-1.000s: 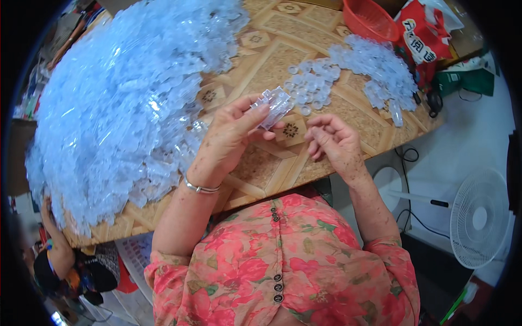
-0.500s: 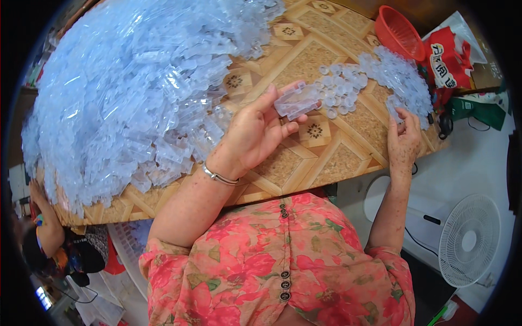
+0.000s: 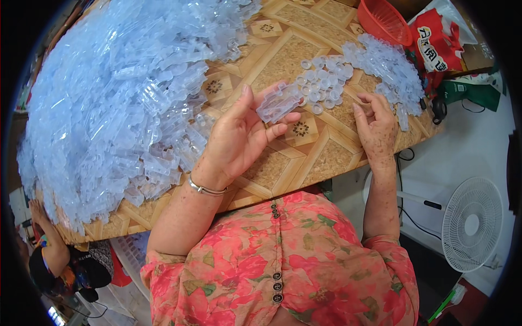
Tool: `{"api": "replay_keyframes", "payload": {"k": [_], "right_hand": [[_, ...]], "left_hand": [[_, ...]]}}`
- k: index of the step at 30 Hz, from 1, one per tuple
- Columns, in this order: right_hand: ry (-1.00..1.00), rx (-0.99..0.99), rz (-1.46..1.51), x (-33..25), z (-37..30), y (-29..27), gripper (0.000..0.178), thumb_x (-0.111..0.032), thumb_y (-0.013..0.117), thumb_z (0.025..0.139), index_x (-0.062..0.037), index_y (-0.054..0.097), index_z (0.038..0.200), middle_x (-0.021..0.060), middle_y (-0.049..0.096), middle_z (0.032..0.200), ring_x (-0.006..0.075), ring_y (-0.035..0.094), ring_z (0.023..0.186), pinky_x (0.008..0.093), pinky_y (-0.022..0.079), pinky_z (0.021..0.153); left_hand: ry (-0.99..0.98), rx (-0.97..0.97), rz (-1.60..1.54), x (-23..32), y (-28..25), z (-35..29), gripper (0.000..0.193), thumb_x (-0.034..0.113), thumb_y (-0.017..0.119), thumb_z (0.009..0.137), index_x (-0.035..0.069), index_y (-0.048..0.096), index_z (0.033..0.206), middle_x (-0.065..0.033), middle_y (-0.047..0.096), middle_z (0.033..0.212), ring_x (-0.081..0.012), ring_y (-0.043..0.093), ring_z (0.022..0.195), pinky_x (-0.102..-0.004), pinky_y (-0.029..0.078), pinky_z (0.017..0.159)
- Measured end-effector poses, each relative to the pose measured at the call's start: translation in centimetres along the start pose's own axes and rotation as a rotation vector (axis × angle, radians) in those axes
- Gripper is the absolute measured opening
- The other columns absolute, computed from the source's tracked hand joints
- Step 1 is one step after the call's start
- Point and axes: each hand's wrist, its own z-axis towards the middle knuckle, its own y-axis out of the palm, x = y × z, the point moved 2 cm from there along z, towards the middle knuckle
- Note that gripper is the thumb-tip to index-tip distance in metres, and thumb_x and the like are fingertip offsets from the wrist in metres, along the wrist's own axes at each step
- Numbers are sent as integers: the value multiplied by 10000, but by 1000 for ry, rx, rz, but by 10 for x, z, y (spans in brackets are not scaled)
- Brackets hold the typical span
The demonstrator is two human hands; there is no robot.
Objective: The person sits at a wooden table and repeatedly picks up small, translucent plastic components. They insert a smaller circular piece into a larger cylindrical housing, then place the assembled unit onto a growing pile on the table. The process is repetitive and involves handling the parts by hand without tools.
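Note:
Clear flat plastic tubes (image 3: 277,103) lie across the fingers of my left hand (image 3: 234,130), which holds them palm up over the table; how many cannot be made out. My right hand (image 3: 377,127) is above the table's near right part, fingers loosely curled, thumb and forefinger apart, with nothing visible between them. Small round clear caps (image 3: 324,81) are spread between and beyond my two hands. A pile of clear plastic pieces (image 3: 394,68) lies beyond my right hand, one long piece (image 3: 402,118) sticking out at its near end.
A large heap of clear plastic pieces (image 3: 114,108) covers the left of the patterned table (image 3: 326,146). Back right are a red basket (image 3: 383,22), a red bag (image 3: 435,41) and black scissors (image 3: 438,110). A white fan (image 3: 472,224) stands at right. Another person's arm (image 3: 51,233) is far left.
My right hand has moved left, away from the near end of the right pile, where a long clear piece now lies. My left hand still holds the tubes. The whole view has shifted slightly.

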Motion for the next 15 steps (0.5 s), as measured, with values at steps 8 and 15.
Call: {"api": "replay_keyframes", "payload": {"k": [8,15], "right_hand": [[-16,272,-276,43,8,-23,274,-158,751,841,-82,688,1096,98,646,1132,310,638,1011,415,521,831],[84,165,-348,68,0,-21,295,-188,781,801,-120,685,1071,79,625,1118,314,623,1019,433,504,850]], "left_hand": [[57,116,67,1,5,-2,640,427,331,1106,-63,331,1518,-275,467,1480,-322,608,1221,-353,535,981],[70,138,96,-1,2,1,611,391,349,1108,-76,351,1502,-275,484,1468,-342,595,1239,-364,521,1005]]}}
